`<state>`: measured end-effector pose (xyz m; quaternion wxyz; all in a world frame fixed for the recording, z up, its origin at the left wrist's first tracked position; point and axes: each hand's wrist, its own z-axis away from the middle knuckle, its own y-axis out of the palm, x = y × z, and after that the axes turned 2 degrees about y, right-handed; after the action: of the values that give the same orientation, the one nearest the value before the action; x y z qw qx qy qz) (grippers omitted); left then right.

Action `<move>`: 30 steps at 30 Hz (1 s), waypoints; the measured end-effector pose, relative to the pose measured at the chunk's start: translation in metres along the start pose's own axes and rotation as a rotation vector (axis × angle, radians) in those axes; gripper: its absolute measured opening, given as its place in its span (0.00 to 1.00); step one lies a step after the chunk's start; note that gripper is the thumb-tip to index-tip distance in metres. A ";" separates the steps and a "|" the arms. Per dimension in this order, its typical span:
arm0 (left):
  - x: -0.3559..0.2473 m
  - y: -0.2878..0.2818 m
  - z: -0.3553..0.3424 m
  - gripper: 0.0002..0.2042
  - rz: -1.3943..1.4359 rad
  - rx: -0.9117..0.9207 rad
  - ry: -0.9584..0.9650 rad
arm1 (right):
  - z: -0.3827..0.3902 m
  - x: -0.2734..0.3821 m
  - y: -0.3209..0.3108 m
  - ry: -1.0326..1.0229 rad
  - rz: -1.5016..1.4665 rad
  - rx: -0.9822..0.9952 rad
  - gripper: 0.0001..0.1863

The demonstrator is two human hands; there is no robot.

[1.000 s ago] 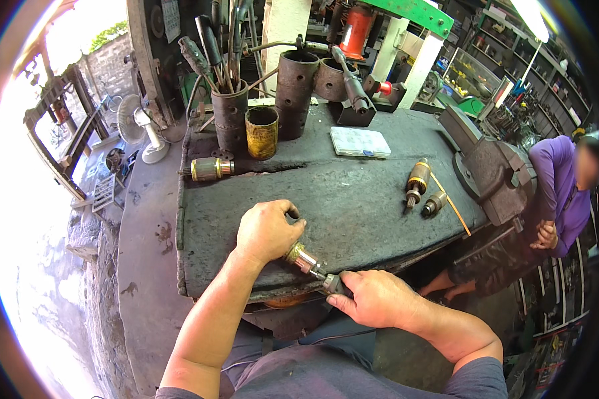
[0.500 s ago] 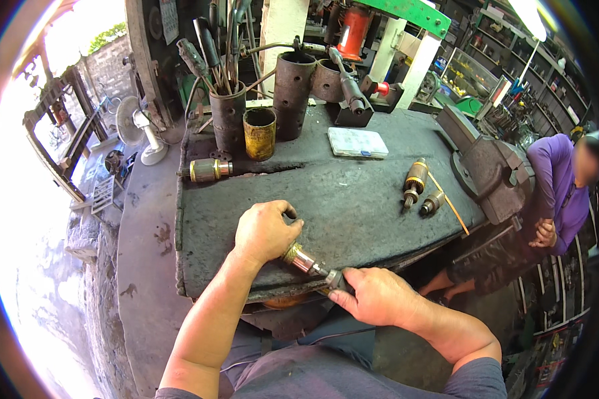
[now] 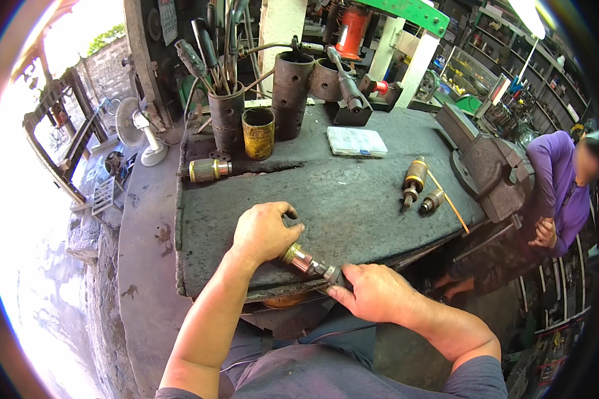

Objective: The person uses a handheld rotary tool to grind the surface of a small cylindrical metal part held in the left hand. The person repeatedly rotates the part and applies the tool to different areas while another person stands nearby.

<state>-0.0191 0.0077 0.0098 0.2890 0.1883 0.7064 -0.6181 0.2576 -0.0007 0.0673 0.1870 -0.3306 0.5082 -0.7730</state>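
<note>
Near the front edge of the bench, my left hand (image 3: 263,231) is closed round one end of a starter motor armature (image 3: 301,259), whose copper commutator and shaft point toward my right hand. My right hand (image 3: 381,292) grips the starter drive gear (image 3: 335,274) at the shaft's end, thumb and fingers round it. The hand hides part of the gear. To the right on the bench lies another armature (image 3: 415,179), with a small drive gear (image 3: 432,201) beside it and a thin wooden stick (image 3: 451,205) alongside. A third armature (image 3: 206,170) lies at the left edge.
Metal tubes (image 3: 291,96) holding tools and a yellow can (image 3: 258,136) stand at the back left. A white plastic case (image 3: 357,141) lies at the back middle. A bench vise (image 3: 492,174) is on the right. Beyond it stands a person in purple (image 3: 556,166).
My right hand and the drive gear have shifted very slightly upward, toward the armature. My left hand stays almost in place.
</note>
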 end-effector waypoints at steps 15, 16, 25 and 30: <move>0.010 -0.003 0.012 0.18 0.042 0.008 0.101 | -0.007 0.006 0.002 -0.017 -0.014 0.005 0.30; 0.010 -0.004 0.012 0.18 0.040 0.008 0.097 | -0.007 0.006 0.003 -0.029 -0.020 0.015 0.29; 0.010 -0.002 0.012 0.18 0.070 -0.002 0.074 | -0.009 0.008 0.004 -0.039 -0.019 0.058 0.30; 0.012 -0.004 0.013 0.18 0.037 0.036 0.112 | -0.011 0.008 0.001 0.021 -0.027 -0.010 0.30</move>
<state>-0.0287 -0.0073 0.0043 0.2569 0.2410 0.7067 -0.6136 0.2442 0.0017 0.0660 0.1697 -0.3301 0.5096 -0.7762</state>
